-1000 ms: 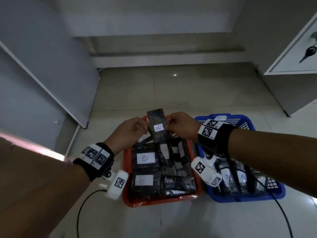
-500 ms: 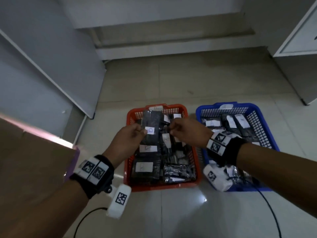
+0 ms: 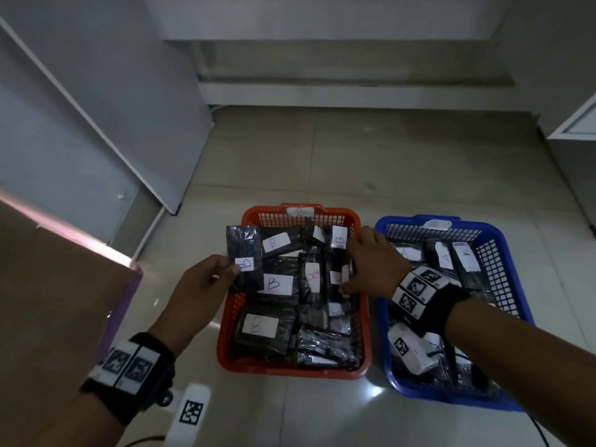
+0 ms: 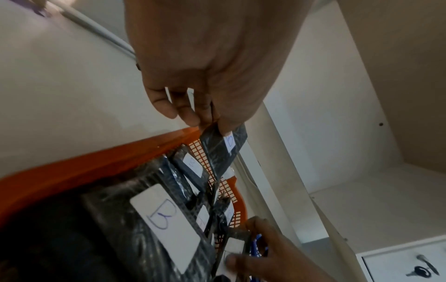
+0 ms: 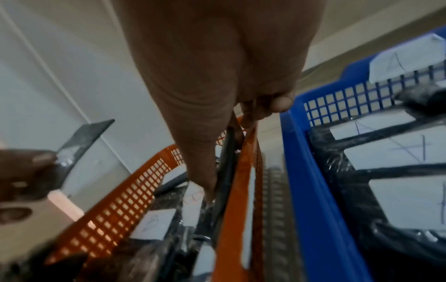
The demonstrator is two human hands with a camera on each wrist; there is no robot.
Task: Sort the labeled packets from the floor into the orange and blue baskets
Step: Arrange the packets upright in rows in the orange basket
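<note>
My left hand (image 3: 233,269) pinches a black packet labelled B (image 3: 243,253) by its lower edge, upright over the left rim of the orange basket (image 3: 277,210). The left wrist view shows the thumb on this B packet (image 4: 225,150). My right hand (image 3: 350,273) reaches into the orange basket's right side and grips another black packet (image 5: 226,171) that stands on edge against the wall. The orange basket holds several B packets (image 3: 277,283). To its right, the blue basket (image 3: 419,393) holds several A packets (image 3: 464,259).
A brown cardboard box (image 3: 48,301) stands close on the left. A grey panel (image 3: 96,124) leans behind it, and a white cabinet (image 3: 577,130) stands at the right. Tiled floor (image 3: 322,162) stretches beyond the baskets to a low step (image 3: 322,91).
Both hands held the B packet above the orange basket. The right hand has let go and dropped to a packet at the basket's right side; the left carried the B packet leftward.
</note>
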